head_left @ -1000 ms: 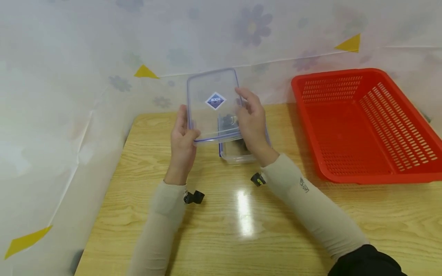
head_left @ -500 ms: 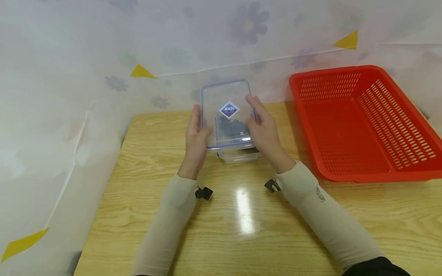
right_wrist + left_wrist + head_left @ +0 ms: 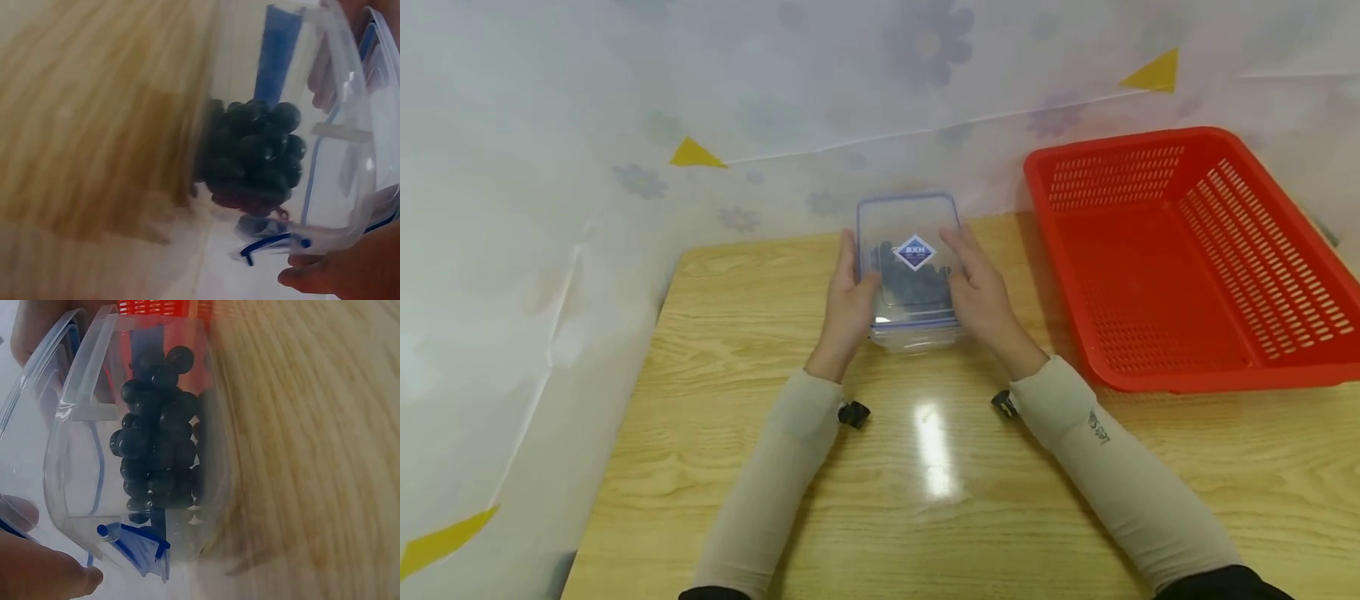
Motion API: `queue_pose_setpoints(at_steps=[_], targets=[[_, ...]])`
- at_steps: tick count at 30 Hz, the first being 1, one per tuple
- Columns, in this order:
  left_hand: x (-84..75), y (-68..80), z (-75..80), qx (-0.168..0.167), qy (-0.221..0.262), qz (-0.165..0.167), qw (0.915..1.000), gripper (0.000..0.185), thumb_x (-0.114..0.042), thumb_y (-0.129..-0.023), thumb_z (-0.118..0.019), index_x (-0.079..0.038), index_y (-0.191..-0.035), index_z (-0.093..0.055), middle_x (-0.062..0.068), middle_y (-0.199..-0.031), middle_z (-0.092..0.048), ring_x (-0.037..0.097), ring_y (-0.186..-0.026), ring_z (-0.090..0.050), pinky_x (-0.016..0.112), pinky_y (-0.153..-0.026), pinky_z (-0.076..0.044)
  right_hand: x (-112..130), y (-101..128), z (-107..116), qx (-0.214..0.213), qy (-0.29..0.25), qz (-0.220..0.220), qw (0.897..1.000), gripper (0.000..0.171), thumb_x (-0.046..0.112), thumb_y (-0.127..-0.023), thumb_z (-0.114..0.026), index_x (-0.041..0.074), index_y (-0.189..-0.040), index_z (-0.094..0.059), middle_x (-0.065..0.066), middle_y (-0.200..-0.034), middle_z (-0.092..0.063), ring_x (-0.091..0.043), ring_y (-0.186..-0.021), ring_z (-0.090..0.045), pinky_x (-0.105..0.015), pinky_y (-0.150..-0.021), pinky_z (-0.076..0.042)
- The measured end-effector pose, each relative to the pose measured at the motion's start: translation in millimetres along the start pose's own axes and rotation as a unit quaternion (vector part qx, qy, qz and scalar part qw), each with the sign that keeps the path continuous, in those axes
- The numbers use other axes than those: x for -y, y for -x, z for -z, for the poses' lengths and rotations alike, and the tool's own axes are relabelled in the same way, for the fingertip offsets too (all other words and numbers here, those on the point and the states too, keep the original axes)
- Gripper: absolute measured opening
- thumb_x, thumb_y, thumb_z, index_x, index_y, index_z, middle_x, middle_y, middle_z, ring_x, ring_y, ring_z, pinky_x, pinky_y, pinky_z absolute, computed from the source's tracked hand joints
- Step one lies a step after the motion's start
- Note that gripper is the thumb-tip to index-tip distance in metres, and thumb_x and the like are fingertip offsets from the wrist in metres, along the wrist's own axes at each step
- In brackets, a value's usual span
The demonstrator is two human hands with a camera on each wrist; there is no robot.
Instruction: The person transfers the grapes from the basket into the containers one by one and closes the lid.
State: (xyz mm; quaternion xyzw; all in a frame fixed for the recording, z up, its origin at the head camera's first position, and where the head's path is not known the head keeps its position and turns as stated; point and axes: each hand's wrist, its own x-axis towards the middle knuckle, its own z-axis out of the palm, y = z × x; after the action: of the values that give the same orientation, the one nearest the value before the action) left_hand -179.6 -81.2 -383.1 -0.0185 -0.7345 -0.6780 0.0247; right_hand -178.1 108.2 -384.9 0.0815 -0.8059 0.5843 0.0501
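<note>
A clear plastic lid (image 3: 910, 215) with a blue seal and a diamond-shaped label lies between my hands in the head view. My left hand (image 3: 850, 307) holds its left edge, thumb on top. At the right edge my right hand (image 3: 983, 302) grips it the same way. Directly below stands a clear food container (image 3: 917, 340) on the table. Dark round grapes (image 3: 159, 437) fill part of it. In the left wrist view a gap shows between lid and container rim. A blue side clip (image 3: 134, 549) hangs outward from the container, and another blue clip (image 3: 278, 240) shows in the right wrist view.
A red plastic basket (image 3: 1150, 292) with slotted walls stands to the right on the wooden table (image 3: 722, 450). Behind the table hangs a pale flowered sheet (image 3: 820, 100) with yellow tape pieces (image 3: 1156, 72).
Both hands have brought the lid down and to the right, from a raised, offset position to just over the container. The head view has shifted slightly.
</note>
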Motion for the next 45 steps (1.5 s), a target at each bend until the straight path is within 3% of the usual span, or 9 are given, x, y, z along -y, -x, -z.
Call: queue_pose_setpoints(at_steps=[9,18,26,31,33,35,39,42,45], targets=[[13.8,3.1,-6.0,0.008,0.004,0.012,0.9999,0.072,0.004,-0.101,-0.04,-0.004,-0.161,-0.002,0.01,-0.169,0.0,0.012,-0.152,-0.004,0.022,-0.118,-0.007,-4.3,-0.1,2.4,0.014,0.019,-0.02,1.0,0.054,-0.004,-0.099,-0.044,0.008,-0.151,-0.048,-0.012,-0.165,-0.023,-0.022,-0.151,-0.018,-0.034,-0.121,-0.012],[20.2,5.9,-6.9,0.002,-0.031,0.021,0.9993,0.068,-0.002,-0.104,-0.039,-0.005,-0.162,-0.004,0.013,-0.168,-0.003,0.015,-0.152,-0.003,0.025,-0.119,-0.004,-6.8,-1.0,1.1,0.041,0.051,-0.027,0.997,0.052,-0.003,-0.1,-0.041,0.006,-0.151,-0.048,-0.014,-0.166,-0.018,-0.029,-0.152,-0.017,-0.041,-0.121,-0.013],[23.7,2.1,-8.7,0.018,-0.077,0.021,0.9966,0.066,-0.004,-0.105,-0.036,-0.001,-0.161,-0.001,0.012,-0.168,0.002,0.016,-0.152,0.002,0.025,-0.119,-0.001,-13.9,-3.2,1.6,0.043,0.065,-0.029,0.997,0.05,-0.002,-0.099,-0.04,0.001,-0.148,-0.048,-0.016,-0.166,-0.018,-0.031,-0.151,-0.018,-0.043,-0.121,-0.013],[25.3,2.0,-9.4,0.043,-0.14,0.012,0.9891,0.062,-0.011,-0.107,-0.032,-0.001,-0.16,-0.002,0.011,-0.168,0.008,0.015,-0.152,0.008,0.026,-0.118,0.004,-18.8,-4.2,2.3,0.041,0.096,-0.03,0.994,0.05,0.003,-0.098,-0.041,0.002,-0.148,-0.049,-0.014,-0.166,-0.02,-0.03,-0.151,-0.018,-0.045,-0.121,-0.015],[25.7,2.2,-10.3,0.049,-0.186,0.008,0.9813,0.06,-0.017,-0.109,-0.032,-0.001,-0.16,-0.004,0.011,-0.168,0.008,0.018,-0.152,0.008,0.031,-0.12,0.003,-21.5,-5.1,3.2,0.031,0.105,-0.028,0.994,0.048,0.005,-0.099,-0.043,0.002,-0.146,-0.051,-0.014,-0.165,-0.024,-0.03,-0.151,-0.021,-0.045,-0.12,-0.016],[24.1,2.5,-10.8,0.05,-0.246,0.001,0.9679,0.062,-0.026,-0.111,-0.031,-0.001,-0.16,-0.006,0.013,-0.168,0.007,0.025,-0.153,0.005,0.04,-0.121,0.002,-22.2,-6.1,4.5,0.021,0.108,-0.021,0.994,0.044,0.007,-0.1,-0.045,0.001,-0.143,-0.055,-0.015,-0.163,-0.029,-0.031,-0.15,-0.023,-0.046,-0.12,-0.017],[18.6,1.9,-12.1,0.06,-0.368,-0.019,0.9278,0.077,-0.05,-0.108,-0.036,0.0,-0.161,-0.01,0.018,-0.167,0.001,0.037,-0.152,0.006,0.058,-0.119,0.001,-23.4,-7.5,6.6,0.017,0.115,-0.011,0.993,0.038,0.01,-0.103,-0.047,0.0,-0.138,-0.058,-0.017,-0.161,-0.032,-0.033,-0.149,-0.026,-0.048,-0.12,-0.019],[15.0,-0.7,-11.6,0.088,-0.417,-0.047,0.9034,0.087,-0.058,-0.104,-0.042,-0.003,-0.162,-0.009,0.016,-0.167,0.002,0.033,-0.151,0.013,0.058,-0.118,0.002,-23.8,-9.3,7.5,0.028,0.117,-0.013,0.993,0.042,0.009,-0.103,-0.047,0.002,-0.144,-0.053,-0.018,-0.161,-0.03,-0.034,-0.149,-0.025,-0.048,-0.12,-0.018],[13.1,-3.4,-9.4,0.121,-0.446,-0.069,0.8842,0.09,-0.059,-0.103,-0.043,-0.004,-0.162,-0.003,0.012,-0.167,0.006,0.028,-0.15,0.018,0.055,-0.119,0.005,-24.7,-12.1,8.8,0.04,0.105,-0.029,0.993,0.052,0.011,-0.104,-0.048,0.003,-0.155,-0.037,-0.021,-0.162,-0.026,-0.035,-0.149,-0.023,-0.048,-0.12,-0.017]])
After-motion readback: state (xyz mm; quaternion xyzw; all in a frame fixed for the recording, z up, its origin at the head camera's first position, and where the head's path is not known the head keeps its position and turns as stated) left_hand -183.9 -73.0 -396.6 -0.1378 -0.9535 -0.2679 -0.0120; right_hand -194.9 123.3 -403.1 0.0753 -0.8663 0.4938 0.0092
